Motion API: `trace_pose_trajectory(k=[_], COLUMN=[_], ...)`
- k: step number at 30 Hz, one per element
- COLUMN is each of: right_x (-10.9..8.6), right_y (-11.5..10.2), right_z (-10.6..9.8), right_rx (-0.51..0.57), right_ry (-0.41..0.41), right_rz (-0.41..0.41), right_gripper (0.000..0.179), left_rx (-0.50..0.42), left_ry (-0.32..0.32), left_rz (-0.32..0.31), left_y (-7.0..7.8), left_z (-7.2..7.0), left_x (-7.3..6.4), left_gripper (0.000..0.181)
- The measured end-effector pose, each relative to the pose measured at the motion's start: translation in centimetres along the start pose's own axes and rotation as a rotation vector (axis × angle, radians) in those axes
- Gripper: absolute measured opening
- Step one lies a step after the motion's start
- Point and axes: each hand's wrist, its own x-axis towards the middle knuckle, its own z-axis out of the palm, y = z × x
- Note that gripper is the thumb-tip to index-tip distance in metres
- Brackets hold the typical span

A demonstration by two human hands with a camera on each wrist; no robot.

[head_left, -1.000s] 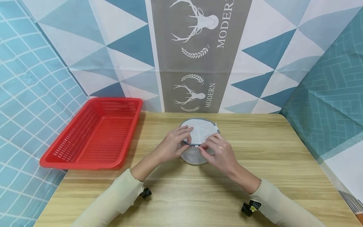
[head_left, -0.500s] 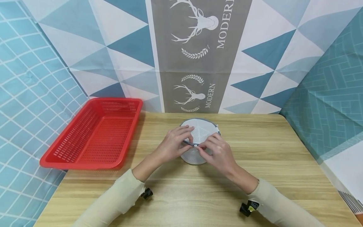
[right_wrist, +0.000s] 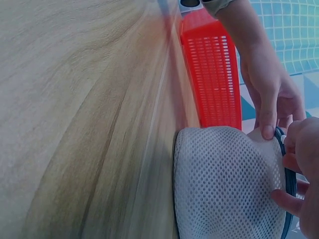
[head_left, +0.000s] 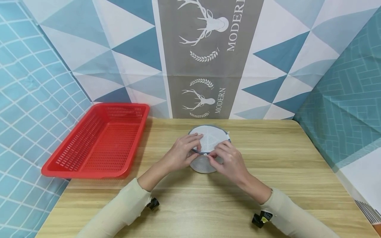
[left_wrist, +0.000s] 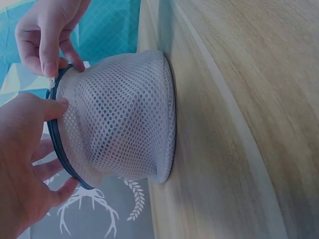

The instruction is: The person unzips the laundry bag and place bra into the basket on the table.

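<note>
A white mesh laundry bag (head_left: pixel 209 135), round like a drum with a dark zipper edge (left_wrist: pixel 59 142) along its top rim, stands upright on the wooden table. My left hand (head_left: pixel 182 151) pinches the near-left part of the rim between thumb and fingers. Just to its right, my right hand (head_left: pixel 230 161) pinches at the small white zipper pull (left_wrist: pixel 51 82) on the near side of the rim. Both hands meet closely there. The mesh side wall (right_wrist: pixel 227 181) reaches down to the tabletop. My right fingers partly cover the pull.
A red perforated plastic basket (head_left: pixel 126 165) stands at the table's left side, left of my left arm. The wooden table (head_left: pixel 190 211) ends at a patterned cloth backdrop (head_left: pixel 143 66). Small black cameras (head_left: pixel 258 219) are strapped under both wrists.
</note>
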Motion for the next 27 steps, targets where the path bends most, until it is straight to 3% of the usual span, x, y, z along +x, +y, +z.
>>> trace_pose_trajectory(k=[12,19,27], right_x=[-0.09,-0.19,-0.12], right_y=[0.05,0.03,0.34], right_z=[-0.07,0.19,0.18], right_rx=[0.0,0.005,0.031], right_ry=[0.005,0.018,0.006], right_rz=[0.009,-0.007,-0.034], right_gripper=[0.013,0.015,0.015], left_rx=[0.036,0.064,0.049], left_ry=[0.008,0.0,-0.018], left_rz=[-0.062,-0.032,-0.044], left_y=[0.34,0.56,0.63], left_z=[0.09,0.22,0.19], left_x=[0.09,0.18,-0.02], left_gripper=[0.024,0.026,0.025])
